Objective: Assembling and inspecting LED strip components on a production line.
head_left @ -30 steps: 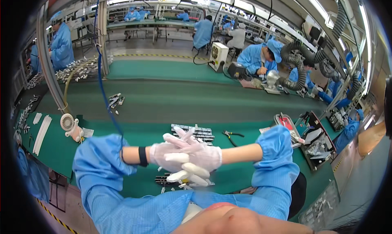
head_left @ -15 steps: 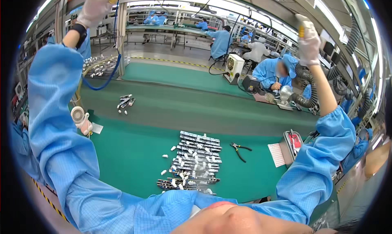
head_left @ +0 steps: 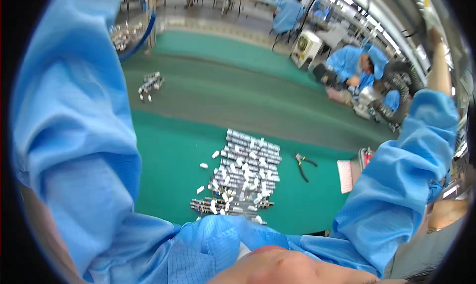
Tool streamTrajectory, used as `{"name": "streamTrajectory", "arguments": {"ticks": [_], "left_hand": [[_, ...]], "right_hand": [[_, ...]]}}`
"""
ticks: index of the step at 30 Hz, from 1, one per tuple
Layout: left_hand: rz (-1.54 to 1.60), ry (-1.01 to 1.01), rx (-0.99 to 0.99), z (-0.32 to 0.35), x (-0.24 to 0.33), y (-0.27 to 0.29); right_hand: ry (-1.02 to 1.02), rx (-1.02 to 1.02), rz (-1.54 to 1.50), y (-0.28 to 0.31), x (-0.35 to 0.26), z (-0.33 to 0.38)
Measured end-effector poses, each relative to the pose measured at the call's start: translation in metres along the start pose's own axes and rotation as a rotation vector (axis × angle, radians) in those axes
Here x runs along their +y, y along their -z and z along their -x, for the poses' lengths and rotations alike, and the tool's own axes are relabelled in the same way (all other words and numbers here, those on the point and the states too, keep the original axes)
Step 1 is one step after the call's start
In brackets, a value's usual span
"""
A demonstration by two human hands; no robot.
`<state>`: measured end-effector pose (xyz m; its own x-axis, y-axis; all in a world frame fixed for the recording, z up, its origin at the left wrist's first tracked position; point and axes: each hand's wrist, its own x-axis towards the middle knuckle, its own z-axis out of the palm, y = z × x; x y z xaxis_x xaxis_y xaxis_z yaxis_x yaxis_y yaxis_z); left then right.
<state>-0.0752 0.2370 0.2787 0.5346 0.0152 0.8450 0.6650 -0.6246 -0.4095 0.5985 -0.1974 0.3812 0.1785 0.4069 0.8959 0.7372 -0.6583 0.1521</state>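
Note:
Both my blue-sleeved arms are raised. The left sleeve (head_left: 74,95) runs out past the top edge, so my left hand is out of sight. High at the right rim, my right hand (head_left: 433,25) is smeared by motion beside the overhead frame, and its fingers cannot be made out. Far below the hands, rows of narrow circuit board strips (head_left: 229,163) lie on the green mat (head_left: 168,160), with many small white connector-like pieces scattered over them. A pair of cutting pliers (head_left: 303,168) with dark handles rests to their right.
A grey-green belt (head_left: 238,95) crosses beyond the mat, carrying a small heap of parts (head_left: 151,83). A pink-and-white sheet (head_left: 344,176) lies at the mat's right. Beyond the belt stand a white fan-like unit (head_left: 306,48) and a co-worker in blue (head_left: 347,61) beside dark flexible ducts.
My left hand has left the view past the top edge. My right hand has shifted toward the upper right rim. The whole view has tilted, and the boards appear higher and further right.

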Motion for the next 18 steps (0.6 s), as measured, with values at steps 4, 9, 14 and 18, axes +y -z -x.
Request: {"name": "streamTrajectory", "arguments": {"ticks": [4, 9, 14, 18], "left_hand": [[0.157, -0.023, -0.271, 0.073, 0.053, -0.081], [0.305, -0.047, -0.530, 0.158, 0.102, -0.142], [0.421, -0.093, -0.776, 0.239, 0.147, -0.157], [0.474, -0.113, -0.876, 0.268, 0.161, -0.160]], "right_hand": [[0.031, -0.322, -0.038, -0.115, -0.009, 0.103], [0.045, -0.634, -0.085, -0.200, -0.023, 0.226], [0.024, -0.922, -0.152, -0.233, -0.037, 0.372], [0.003, -1.047, -0.190, -0.239, -0.042, 0.432]]}}
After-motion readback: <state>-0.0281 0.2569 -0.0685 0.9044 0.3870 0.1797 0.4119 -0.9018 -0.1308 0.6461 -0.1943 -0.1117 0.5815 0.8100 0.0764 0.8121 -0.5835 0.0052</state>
